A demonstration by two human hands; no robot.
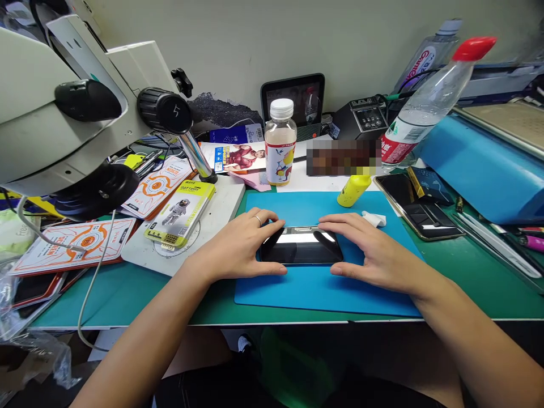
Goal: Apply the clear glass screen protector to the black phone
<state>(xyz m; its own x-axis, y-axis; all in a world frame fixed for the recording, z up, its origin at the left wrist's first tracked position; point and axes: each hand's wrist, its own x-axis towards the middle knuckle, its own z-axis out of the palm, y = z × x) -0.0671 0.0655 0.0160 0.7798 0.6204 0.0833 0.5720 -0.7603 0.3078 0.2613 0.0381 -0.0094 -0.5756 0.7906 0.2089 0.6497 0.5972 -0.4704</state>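
Observation:
A black smartphone [301,253] lies sideways on a blue mat [280,292], its glossy face up and reflecting light. My left hand [242,243] holds its left end, with the thumb along the near edge and the fingers at the far edge. On the right end, my right hand [368,246] does the same, thumb near and fingers far. The palms hide parts of both short ends. Just beyond my right hand are a crumpled white tissue [374,219] and a small yellow bottle [355,188].
A microscope [161,110] looms at left over boxes, including a yellow-green battery box [181,212]. A drink bottle [280,141] and a small screen [293,99] stand behind. At right are another phone [419,207], tweezers [495,241], a red-capped bottle [429,107] and a blue case [484,164].

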